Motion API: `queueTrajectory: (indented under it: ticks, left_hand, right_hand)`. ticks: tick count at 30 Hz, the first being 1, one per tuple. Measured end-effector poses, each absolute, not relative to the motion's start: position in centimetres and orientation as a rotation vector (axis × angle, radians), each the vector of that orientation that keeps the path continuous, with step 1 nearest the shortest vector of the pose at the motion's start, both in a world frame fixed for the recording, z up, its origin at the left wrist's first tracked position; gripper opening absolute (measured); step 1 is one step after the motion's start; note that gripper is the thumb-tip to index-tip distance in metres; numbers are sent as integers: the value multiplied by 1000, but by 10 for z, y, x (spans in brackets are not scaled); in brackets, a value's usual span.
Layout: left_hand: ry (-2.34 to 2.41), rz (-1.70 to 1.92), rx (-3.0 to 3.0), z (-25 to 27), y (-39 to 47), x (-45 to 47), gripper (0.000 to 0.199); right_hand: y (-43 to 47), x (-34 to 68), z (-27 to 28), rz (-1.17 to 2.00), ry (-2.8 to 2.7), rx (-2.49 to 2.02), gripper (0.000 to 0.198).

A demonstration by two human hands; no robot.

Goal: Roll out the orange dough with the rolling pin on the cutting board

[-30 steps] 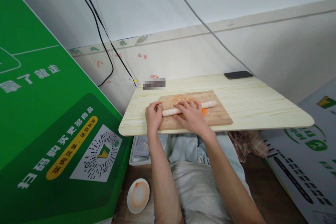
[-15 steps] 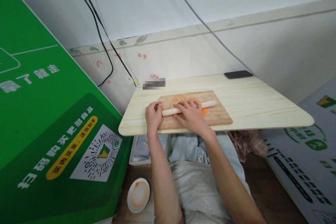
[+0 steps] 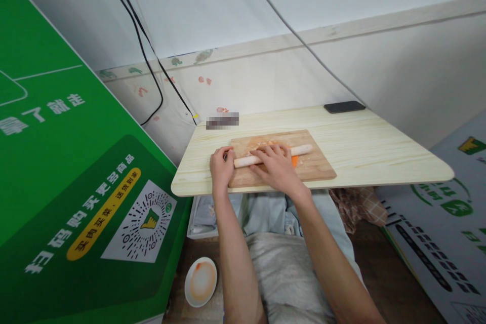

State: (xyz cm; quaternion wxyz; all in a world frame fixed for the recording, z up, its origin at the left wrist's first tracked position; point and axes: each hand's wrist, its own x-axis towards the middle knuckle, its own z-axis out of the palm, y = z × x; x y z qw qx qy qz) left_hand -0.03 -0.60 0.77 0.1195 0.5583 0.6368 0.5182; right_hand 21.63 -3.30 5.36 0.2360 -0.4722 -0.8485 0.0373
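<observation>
Both hands (image 3: 279,167) press a rolling pin (image 3: 301,150); bowl (image 3: 201,282) holds orange residue.

Pale rolling pin (image 3: 299,150), orange bits (image 3: 295,161), brown cutting board (image 3: 315,164).

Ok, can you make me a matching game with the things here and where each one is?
Things:
1. rolling pin
2. phone
3. bowl
4. left hand

Places:
A. on the floor, beside the green board
B. at the table's far edge
C. at the cutting board's left edge
D. lying across the cutting board

Pairs: 1-D, 2-B, 3-A, 4-C
</observation>
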Motion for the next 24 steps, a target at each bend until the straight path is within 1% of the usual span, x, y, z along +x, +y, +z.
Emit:
queueTrajectory:
  ticks: [12,24]
  left_hand:
    - [1878,1510,1653,8,-6,0,23]
    - [1862,1499,1631,6,-4,-1,24]
  right_hand:
    - [-32,217,51,67,-2313,-1291,42]
    - [-36,223,56,147,-2377,-1288,48]
